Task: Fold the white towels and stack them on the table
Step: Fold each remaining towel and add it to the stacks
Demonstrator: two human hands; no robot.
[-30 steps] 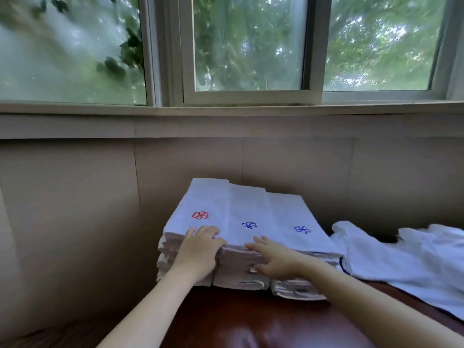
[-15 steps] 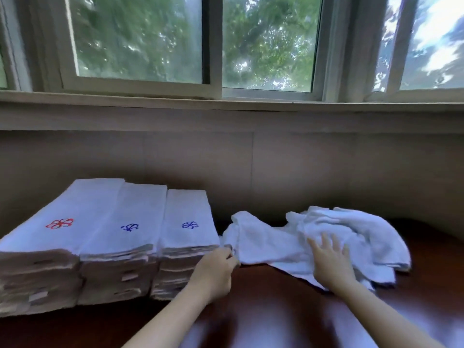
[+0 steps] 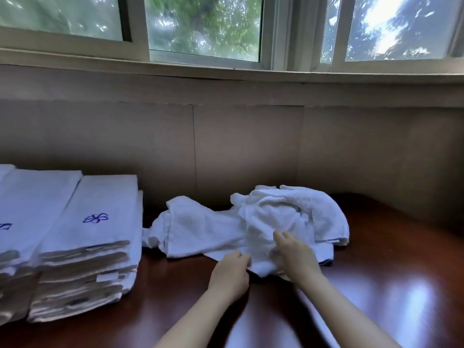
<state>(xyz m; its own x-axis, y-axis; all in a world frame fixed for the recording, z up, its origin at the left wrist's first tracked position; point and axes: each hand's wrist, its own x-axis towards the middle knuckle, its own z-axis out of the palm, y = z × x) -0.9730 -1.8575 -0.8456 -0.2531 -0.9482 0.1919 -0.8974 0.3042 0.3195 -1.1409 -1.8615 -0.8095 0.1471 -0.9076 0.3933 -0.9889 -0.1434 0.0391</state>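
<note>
A crumpled heap of white towels (image 3: 266, 219) lies on the dark wooden table (image 3: 376, 285), against the wall. My left hand (image 3: 229, 275) pinches the heap's near edge, fingers closed on the cloth. My right hand (image 3: 293, 252) grips a bunched fold of the same heap just to the right. At the left stand stacks of folded white towels (image 3: 85, 247), the nearest one marked with a blue flower on top; a second stack (image 3: 22, 222) runs off the left edge.
A beige panelled wall (image 3: 238, 146) rises right behind the table, with a window sill (image 3: 226, 71) and windows above. Bare glossy tabletop lies to the right of the heap and in front of it.
The view has swung right, away from the folded stacks. Both hands left the stacks and moved onto the crumpled heap; my left hand shifted right from the stack's corner and now grips cloth beside my right.
</note>
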